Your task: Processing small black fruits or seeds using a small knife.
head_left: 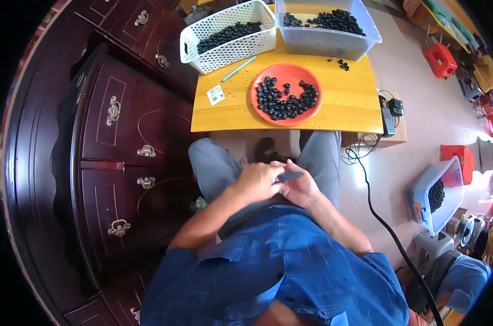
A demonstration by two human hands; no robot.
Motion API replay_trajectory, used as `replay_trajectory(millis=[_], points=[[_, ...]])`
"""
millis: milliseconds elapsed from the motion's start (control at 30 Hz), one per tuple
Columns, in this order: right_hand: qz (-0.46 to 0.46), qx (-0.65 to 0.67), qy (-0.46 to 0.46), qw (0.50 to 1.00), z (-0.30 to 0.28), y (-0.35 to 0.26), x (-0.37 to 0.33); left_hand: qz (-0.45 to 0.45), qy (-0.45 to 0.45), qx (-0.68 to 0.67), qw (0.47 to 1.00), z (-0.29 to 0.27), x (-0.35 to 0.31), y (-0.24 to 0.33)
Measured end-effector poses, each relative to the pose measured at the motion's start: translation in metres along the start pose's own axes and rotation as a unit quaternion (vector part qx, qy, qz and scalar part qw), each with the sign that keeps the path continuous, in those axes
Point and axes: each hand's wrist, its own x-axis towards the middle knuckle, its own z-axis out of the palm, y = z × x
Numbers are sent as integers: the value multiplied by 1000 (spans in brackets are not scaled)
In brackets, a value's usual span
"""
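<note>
My left hand [258, 182] and my right hand [300, 188] meet over my lap, in front of the table edge. A thin dark blue stick-like tool [290, 176] lies across my right hand, its near end running in toward my left fingers. My right fingers curl about it. My left hand is closed, its back upward, and whatever its fingers pinch is hidden. Beyond the hands, an orange-red plate [287, 69] on the yellow table [344, 106] bears many small black bead-like pieces [284, 112], some showing pale spots.
A white perforated basket [230, 56] and a clear plastic bin [328, 45] hold more black pieces. A pale green stick [239, 69] and a white printed card [215, 95] lie left of the plate. A black cable [374, 209] crosses at right; dark wooden cabinets [116, 119] stand left.
</note>
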Motion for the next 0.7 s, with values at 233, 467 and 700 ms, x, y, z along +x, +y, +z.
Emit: replay_trajectory(millis=[233,467,700], points=[[0,-10,-1,1000,8,4,4,-23,45,-51,997,22,-17,-3],[4,-30,34,999,15,7,-4,-34,175,-127,976,1,-16,-2],[55,-88,64,993,5,5,-10,-39,136,-81,987,-3,-15,0]])
